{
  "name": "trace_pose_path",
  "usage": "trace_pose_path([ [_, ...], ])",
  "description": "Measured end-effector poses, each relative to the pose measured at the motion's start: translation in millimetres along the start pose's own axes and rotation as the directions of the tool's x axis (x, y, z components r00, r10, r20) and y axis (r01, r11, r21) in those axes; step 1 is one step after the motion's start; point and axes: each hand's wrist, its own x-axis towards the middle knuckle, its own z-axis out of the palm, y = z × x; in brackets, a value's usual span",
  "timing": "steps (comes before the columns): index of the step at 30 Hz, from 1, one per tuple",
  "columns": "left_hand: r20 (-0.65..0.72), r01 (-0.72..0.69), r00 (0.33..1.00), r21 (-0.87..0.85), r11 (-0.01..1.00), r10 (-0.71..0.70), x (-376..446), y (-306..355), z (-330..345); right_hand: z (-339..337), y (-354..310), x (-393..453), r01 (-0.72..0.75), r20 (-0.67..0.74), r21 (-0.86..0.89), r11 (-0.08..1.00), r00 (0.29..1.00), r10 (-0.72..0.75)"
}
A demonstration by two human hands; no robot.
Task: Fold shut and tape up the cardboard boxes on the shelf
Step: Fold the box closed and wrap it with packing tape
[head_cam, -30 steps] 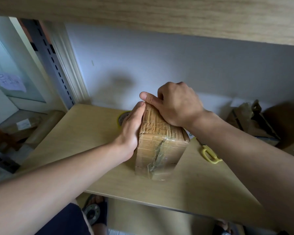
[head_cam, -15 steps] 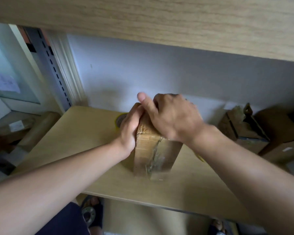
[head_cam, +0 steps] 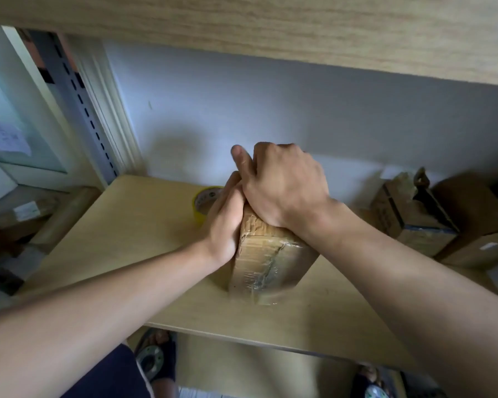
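While both hands pressed on it, the taped cardboard box [head_cam: 266,261] stood mid-shelf [head_cam: 133,225].
Left hand [head_cam: 223,222] lay flat along its 9 o'clock side; right hand [head_cam: 282,185] curled over its top. Yellow tape roll [head_cam: 203,198] sat at 10 o'clock, open boxes [head_cam: 408,219] at 3 o'clock.

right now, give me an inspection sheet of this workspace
surface: pale wooden shelf, another board overhead.
job's things: taped cardboard box upright near the front edge; yellow tape roll behind it, partly hidden.
clutter: open box with raised flaps at right, brown box beside it.
grippers: left hand flat against the box's left side; right hand on top, fingers curled over the far edge.
cables: nothing seen.
surroundings: white wall, slotted metal upright at left, sandalled feet below.
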Motion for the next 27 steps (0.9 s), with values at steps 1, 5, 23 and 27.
trace_pose_path([
  [1, 0.051, -0.05, 0.997, 0.005, 0.999, 0.049, -0.5, -4.3, 1.5, 1.0, 3.5, 5.0, 0.001, -0.013, -0.006, 1.0, 1.0, -0.001],
  [5, 0.094, 0.037, 0.995, -0.117, 0.992, -0.026, 2.3, -5.7, 4.0, 3.0, 14.3, 23.8, -0.041, 0.031, 0.018, 0.999, 0.999, 0.041],
  [23, 0.117, -0.034, 0.992, -0.074, 0.997, 0.043, 3.5, 6.9, -0.4, 6.8, 47.3, 31.1, -0.199, 0.157, 0.459, 0.866, 0.977, 0.142],
  [27, 0.128, -0.031, 0.991, -0.105, 0.994, 0.044, 4.6, 3.0, -3.4, -1.7, 56.7, -13.9, -0.227, 0.294, 0.629, 0.743, 0.955, 0.042],
])
